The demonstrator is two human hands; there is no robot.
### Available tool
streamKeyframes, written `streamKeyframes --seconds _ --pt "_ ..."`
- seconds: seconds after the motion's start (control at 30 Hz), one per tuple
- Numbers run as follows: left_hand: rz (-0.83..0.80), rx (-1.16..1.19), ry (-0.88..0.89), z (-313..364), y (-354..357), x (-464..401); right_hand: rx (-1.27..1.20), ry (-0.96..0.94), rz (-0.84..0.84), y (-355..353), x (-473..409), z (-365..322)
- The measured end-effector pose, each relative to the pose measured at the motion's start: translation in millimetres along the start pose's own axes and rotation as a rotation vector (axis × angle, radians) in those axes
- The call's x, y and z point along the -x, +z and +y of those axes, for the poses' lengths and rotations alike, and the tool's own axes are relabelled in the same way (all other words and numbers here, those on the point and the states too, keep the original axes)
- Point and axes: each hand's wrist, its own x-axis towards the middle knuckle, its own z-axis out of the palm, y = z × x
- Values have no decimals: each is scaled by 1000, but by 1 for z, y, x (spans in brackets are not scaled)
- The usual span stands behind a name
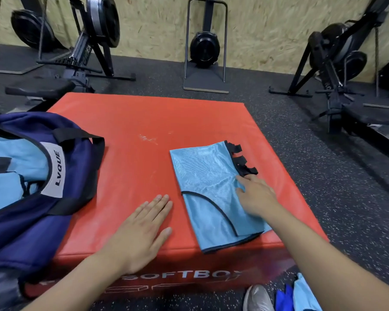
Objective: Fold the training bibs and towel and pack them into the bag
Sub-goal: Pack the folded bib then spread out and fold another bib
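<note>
At the left edge of the frame your navy bag [74,176] lies unzipped on the red soft box [130,122], its mouth turned toward you; light blue fabric already shows inside it [16,153], most likely packed bibs, though the pieces cannot be told apart. Lower centre: your left hand [142,227] rests flat on the bare box top, fingers straight, holding nothing, between the bag and the bib and touching neither. Right of centre: one light blue training bib [211,194] lies on the box, folded over into a long panel, its black ties [240,160] sticking out at the far right corner and its near end reaching the front edge of the box. Your right hand [256,196] lies on the bib's right side with fingers extended toward the ties; whether the fingertips are pinching the cloth or only pressing it cannot be told from this view. Judged step: mid-fold on this bib, with the lengthwise fold done and the crosswise fold not yet made. The next move calls for tucking the ties in, then bringing one end over the other while the left hand comes across to pin the cloth, since slippery mesh is likely to slide on the vinyl. Lower right corner of the frame: more blue cloth [301,297] lies on the floor beside a grey shoe [256,297], so it seems more pieces remain. No towel can be identified.
</note>
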Motion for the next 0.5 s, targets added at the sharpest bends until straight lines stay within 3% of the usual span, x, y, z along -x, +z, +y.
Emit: streamKeyframes --seconds 0.23,0.5 --pt "-55 -38 161 14 -5 34 -242 -260 -73 6 53 57" --pt "-17 -126 217 29 -5 50 -119 -532 -50 14 109 133"
